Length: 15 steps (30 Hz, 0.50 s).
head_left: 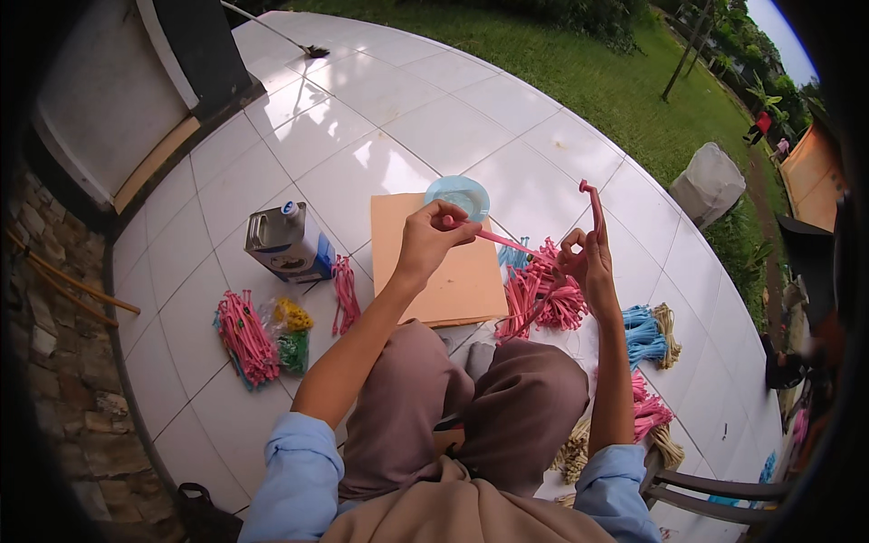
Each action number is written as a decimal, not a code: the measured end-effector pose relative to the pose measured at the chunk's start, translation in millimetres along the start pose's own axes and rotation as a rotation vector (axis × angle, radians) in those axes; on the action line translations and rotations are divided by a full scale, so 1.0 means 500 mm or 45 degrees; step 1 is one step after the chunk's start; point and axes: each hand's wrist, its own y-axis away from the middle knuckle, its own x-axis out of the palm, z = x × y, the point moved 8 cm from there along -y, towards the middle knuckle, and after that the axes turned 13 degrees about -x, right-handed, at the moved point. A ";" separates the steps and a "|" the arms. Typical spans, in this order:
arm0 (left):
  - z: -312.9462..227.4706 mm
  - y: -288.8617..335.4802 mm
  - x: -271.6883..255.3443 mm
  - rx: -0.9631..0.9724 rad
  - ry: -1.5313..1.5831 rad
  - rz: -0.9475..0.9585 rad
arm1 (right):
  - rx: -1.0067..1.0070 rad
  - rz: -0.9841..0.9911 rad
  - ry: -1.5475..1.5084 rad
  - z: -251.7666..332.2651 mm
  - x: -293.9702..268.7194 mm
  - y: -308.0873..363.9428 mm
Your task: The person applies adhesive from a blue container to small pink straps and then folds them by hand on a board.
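- Pink strap: runs from the left hand rightward to the right hand, above the cardboard sheet.
- Left hand: thumb and fingers pinched together on the strap.
- Right hand: fingers curled in on pink strap; a knobbed end stands up above.
- Counted: one metal can, one cardboard sheet, one blue bowl.

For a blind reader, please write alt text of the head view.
A person's left hand and right hand hold pink strapping. Below are white tiles, a cardboard sheet, a blue bowl, a rectangular can and pink bundles.
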 end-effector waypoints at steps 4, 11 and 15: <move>0.054 -0.023 -0.016 0.006 -0.326 0.076 | 0.132 0.077 0.051 -0.071 -0.025 -0.016; 0.144 -0.085 -0.036 0.001 -0.712 0.023 | 0.319 0.164 0.124 -0.265 -0.064 -0.043; 0.187 -0.099 -0.081 0.039 -1.061 -0.027 | 0.514 0.171 -0.082 -0.344 -0.003 -0.066</move>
